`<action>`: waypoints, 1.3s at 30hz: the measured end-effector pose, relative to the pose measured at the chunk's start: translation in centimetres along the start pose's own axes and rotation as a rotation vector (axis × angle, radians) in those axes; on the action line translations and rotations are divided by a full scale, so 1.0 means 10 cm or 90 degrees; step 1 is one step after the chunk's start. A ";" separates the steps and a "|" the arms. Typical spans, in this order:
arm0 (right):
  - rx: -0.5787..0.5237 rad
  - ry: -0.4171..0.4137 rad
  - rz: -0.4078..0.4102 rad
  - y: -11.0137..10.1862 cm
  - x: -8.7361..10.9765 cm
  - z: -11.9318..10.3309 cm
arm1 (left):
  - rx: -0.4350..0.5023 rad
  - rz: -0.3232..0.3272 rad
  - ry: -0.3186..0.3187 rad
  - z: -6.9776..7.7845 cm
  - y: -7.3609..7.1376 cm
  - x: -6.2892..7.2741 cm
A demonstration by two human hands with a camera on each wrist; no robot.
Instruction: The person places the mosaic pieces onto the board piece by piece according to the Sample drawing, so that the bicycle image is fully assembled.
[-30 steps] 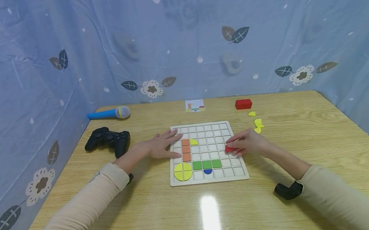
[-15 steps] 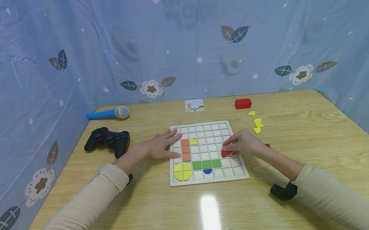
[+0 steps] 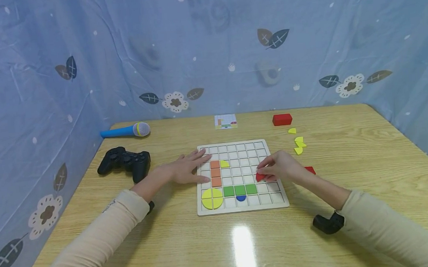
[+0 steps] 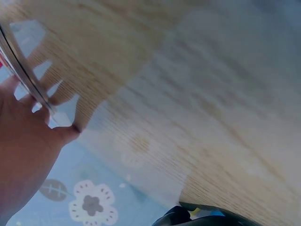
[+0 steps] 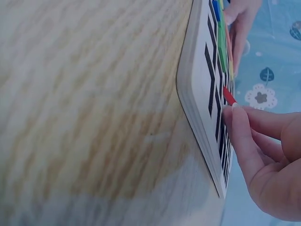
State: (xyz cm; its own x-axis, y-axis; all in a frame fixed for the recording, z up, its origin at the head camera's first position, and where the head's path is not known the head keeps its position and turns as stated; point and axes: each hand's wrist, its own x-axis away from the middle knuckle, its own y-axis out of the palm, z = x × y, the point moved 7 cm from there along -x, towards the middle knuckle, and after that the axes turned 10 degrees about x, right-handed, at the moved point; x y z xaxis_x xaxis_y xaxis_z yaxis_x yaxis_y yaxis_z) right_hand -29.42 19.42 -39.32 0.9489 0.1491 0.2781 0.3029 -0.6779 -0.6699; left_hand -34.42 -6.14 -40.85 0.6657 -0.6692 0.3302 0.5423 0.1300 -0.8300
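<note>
A white grid board (image 3: 245,147) lies mid-table, bearing orange, green, yellow and blue tiles. My left hand (image 3: 186,168) rests on its left edge with the fingers spread. At the board's right side, my right hand (image 3: 281,166) pinches a small red tile (image 3: 260,177) between thumb and fingers, low over the squares. Fingers partly cover this tile; in the right wrist view the red tile (image 5: 229,96) shows as a thin sliver beyond the fingertips. The orange tiles (image 3: 215,173) form a column, the green tiles (image 3: 240,190) a row, with a blue half-circle tile (image 3: 241,198) below.
Loose yellow tiles (image 3: 299,150) lie right of the board, near a red block (image 3: 282,119). Another red piece (image 3: 309,170) shows behind the right forearm. A pattern card (image 3: 226,121) lies at the back. A game controller (image 3: 125,161) and toy microphone (image 3: 125,131) are left.
My right hand has shifted slightly left over the board with the red tile. A red piece beyond the right forearm has come into view. The left hand has stayed in place.
</note>
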 end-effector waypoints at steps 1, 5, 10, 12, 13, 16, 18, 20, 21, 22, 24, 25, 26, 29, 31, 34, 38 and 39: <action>-0.001 -0.001 0.002 0.00 0.00 0.00 | 0.000 0.000 0.001 0.00 0.00 0.00; 0.018 -0.011 0.013 -0.01 0.00 0.00 | 0.001 -0.001 0.003 0.00 0.00 0.00; 0.067 -0.034 0.021 -0.02 0.01 0.00 | -0.002 -0.003 0.004 0.00 0.00 0.00; 0.074 -0.041 0.020 -0.03 0.02 -0.01 | -0.005 -0.004 0.000 0.00 0.00 0.00; 0.076 -0.045 0.018 -0.03 0.03 -0.01 | -0.004 -0.003 0.001 0.00 0.00 0.00; 0.075 -0.048 0.011 -0.04 0.04 0.00 | -0.004 -0.004 0.003 0.01 0.00 0.00; 0.071 -0.044 0.006 -0.04 0.04 0.00 | -0.004 -0.005 0.004 0.01 0.00 0.00; 0.068 -0.042 0.001 -0.05 0.04 0.01 | -0.004 -0.005 0.004 0.01 0.00 0.00; 0.068 -0.040 -0.002 -0.05 0.03 0.02 | -0.005 -0.005 0.003 0.01 0.00 0.00; 0.066 -0.039 -0.005 -0.05 0.03 0.03 | -0.005 -0.006 0.003 0.01 0.00 0.00; 0.062 -0.034 -0.014 -0.05 0.02 0.04 | -0.006 -0.006 -0.001 0.01 0.00 0.00; 0.062 -0.033 -0.018 -0.05 0.02 0.05 | -0.005 -0.005 0.001 0.01 0.01 0.00; 0.061 -0.030 -0.023 -0.05 0.01 0.05 | -0.005 -0.005 0.002 0.00 0.01 0.00; 0.058 -0.021 -0.030 -0.06 -0.01 0.06 | -0.005 -0.005 0.003 -0.01 0.01 0.00; 0.062 -0.018 -0.030 -0.08 -0.02 0.07 | -0.007 -0.005 0.005 -0.02 0.01 0.00; 0.064 -0.030 -0.035 -0.13 -0.05 0.06 | -0.005 -0.005 0.006 -0.02 0.01 0.00; 0.041 -0.073 -0.056 -0.19 -0.10 0.03 | 0.002 -0.007 0.005 0.00 0.01 0.00; 0.029 -0.089 -0.067 -0.20 -0.12 0.02 | 0.001 -0.007 0.006 0.00 0.01 0.00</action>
State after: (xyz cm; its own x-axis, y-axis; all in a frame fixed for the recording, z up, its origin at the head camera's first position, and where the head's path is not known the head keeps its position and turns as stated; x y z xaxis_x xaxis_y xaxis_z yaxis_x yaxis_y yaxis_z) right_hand -31.15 20.69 -38.44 0.9137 0.3184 0.2526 0.4024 -0.6203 -0.6733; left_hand -34.38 -6.15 -40.88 0.6554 -0.6770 0.3348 0.5503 0.1245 -0.8256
